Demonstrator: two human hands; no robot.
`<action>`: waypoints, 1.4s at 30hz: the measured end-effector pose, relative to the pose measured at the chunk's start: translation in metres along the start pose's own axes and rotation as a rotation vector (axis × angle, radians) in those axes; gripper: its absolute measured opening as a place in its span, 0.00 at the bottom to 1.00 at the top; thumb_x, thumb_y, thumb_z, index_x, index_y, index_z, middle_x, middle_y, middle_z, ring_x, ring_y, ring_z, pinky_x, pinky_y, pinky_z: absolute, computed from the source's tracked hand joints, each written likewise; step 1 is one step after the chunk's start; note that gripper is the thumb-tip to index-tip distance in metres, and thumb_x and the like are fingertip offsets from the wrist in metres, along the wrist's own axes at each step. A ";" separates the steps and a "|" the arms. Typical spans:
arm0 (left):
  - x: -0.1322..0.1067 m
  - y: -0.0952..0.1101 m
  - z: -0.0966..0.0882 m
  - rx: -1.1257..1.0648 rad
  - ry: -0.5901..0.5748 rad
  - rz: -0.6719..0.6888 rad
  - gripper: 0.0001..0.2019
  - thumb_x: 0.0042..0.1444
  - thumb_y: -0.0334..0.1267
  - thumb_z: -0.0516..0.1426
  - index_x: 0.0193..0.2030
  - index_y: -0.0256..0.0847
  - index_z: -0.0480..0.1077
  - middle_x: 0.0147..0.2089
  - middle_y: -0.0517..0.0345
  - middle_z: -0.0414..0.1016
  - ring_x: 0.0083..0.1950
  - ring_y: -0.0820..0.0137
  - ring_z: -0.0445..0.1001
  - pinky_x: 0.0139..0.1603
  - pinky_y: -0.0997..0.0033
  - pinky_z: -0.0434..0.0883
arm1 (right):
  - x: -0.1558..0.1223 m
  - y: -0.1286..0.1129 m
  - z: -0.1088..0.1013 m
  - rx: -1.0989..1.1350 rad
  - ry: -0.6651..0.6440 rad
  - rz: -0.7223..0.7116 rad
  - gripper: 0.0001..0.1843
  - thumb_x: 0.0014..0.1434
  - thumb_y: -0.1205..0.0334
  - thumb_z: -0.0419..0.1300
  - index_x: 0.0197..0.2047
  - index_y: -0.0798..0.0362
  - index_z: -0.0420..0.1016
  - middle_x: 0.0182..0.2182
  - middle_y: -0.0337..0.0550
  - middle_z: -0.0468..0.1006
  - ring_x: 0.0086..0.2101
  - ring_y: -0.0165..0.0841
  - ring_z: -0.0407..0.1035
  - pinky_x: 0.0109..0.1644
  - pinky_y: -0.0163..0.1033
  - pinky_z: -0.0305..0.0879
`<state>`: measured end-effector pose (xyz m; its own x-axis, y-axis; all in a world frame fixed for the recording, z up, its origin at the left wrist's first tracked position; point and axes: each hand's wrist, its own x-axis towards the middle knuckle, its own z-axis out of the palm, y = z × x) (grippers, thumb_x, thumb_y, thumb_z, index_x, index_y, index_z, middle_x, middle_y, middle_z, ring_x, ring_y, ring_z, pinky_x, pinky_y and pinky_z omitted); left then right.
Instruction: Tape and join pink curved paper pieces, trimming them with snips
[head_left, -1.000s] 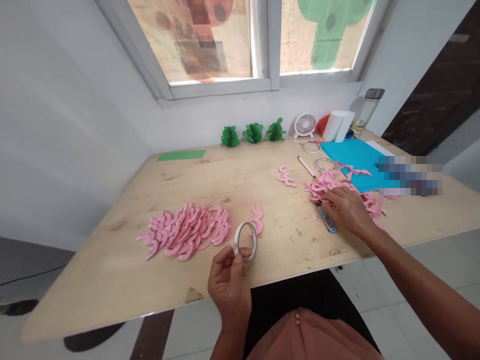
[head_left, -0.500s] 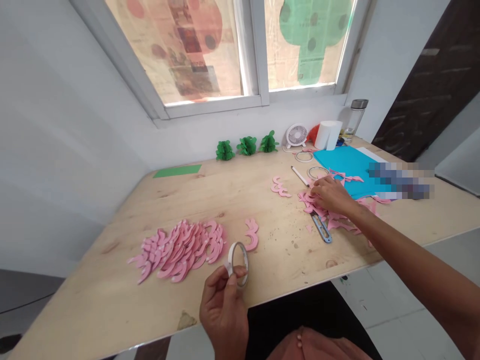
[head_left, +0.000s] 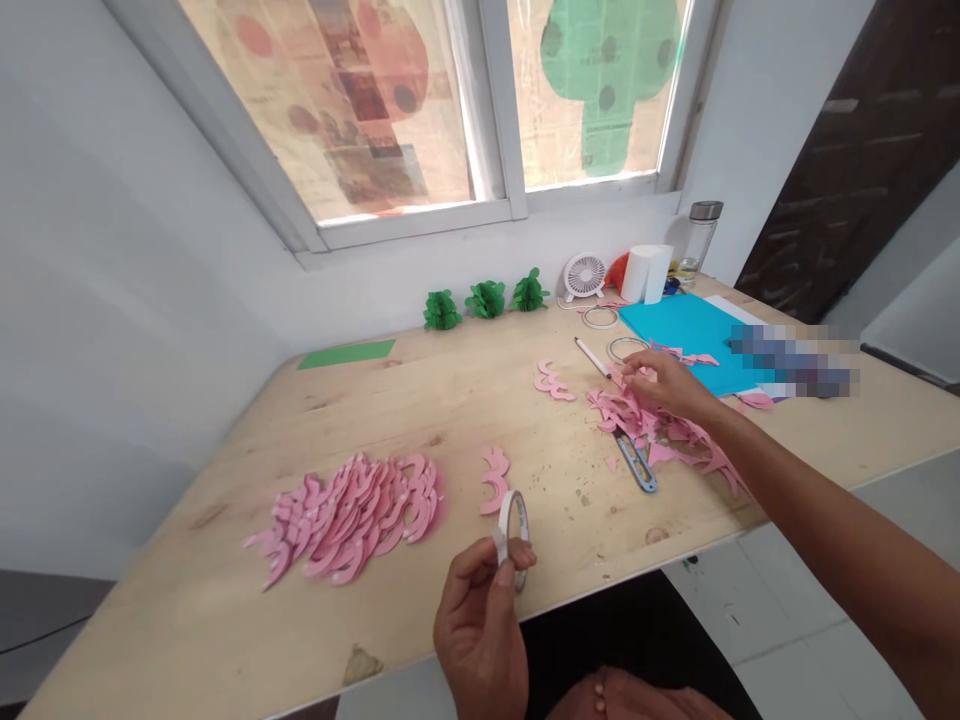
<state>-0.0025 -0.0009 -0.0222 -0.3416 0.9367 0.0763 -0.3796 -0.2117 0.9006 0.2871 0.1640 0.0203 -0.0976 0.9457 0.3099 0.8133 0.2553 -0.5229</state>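
My left hand (head_left: 484,620) is closed on a narrow roll of white tape (head_left: 514,540), held on edge above the table's front edge. A wavy pink paper cutout (head_left: 495,480) lies just beyond the roll. To its left is a large pile of similar pink cutouts (head_left: 360,515). My right hand (head_left: 667,385) is over a heap of pink paper scraps (head_left: 686,430), its fingers bent together; whatever they may pinch is too small to make out. Blue-handled thread snips (head_left: 637,465) lie partly under the scraps, close to that hand. Another wavy cutout (head_left: 553,381) lies to its left.
A white pen (head_left: 592,357) and two tape rings (head_left: 628,350) lie beyond my right hand. Blue paper sheets (head_left: 675,325) are at the right. Along the wall stand green paper decorations (head_left: 486,299), a small fan (head_left: 584,276), a white roll (head_left: 646,275) and a glass bottle (head_left: 699,245).
My left hand has moved right with the tape roll. My right hand has lifted slightly off the scraps, uncovering more of them. The view has shifted a little.
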 end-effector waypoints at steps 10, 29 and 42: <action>-0.006 -0.003 0.008 0.009 -0.035 -0.048 0.09 0.51 0.37 0.63 0.40 0.42 0.73 0.30 0.58 0.78 0.35 0.70 0.75 0.42 0.70 0.70 | -0.003 -0.002 -0.005 0.416 0.159 0.202 0.13 0.50 0.52 0.62 0.33 0.52 0.77 0.38 0.46 0.80 0.40 0.40 0.72 0.47 0.47 0.64; -0.007 0.006 -0.002 -0.042 0.056 -0.078 0.11 0.47 0.36 0.65 0.39 0.41 0.73 0.29 0.58 0.78 0.33 0.69 0.76 0.43 0.65 0.72 | -0.024 -0.050 0.012 0.955 -0.229 0.247 0.13 0.53 0.52 0.63 0.36 0.53 0.72 0.36 0.46 0.79 0.36 0.34 0.74 0.39 0.41 0.69; 0.000 0.021 -0.023 -0.078 0.174 0.000 0.10 0.46 0.35 0.65 0.37 0.41 0.73 0.25 0.61 0.75 0.31 0.69 0.75 0.41 0.62 0.73 | -0.030 -0.140 0.051 -0.264 -0.676 -0.852 0.05 0.59 0.70 0.58 0.32 0.53 0.73 0.30 0.42 0.76 0.35 0.35 0.67 0.41 0.40 0.58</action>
<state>-0.0299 -0.0115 -0.0130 -0.4825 0.8759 -0.0051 -0.4426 -0.2388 0.8644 0.1472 0.1105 0.0441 -0.9071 0.4179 -0.0505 0.4207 0.8969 -0.1362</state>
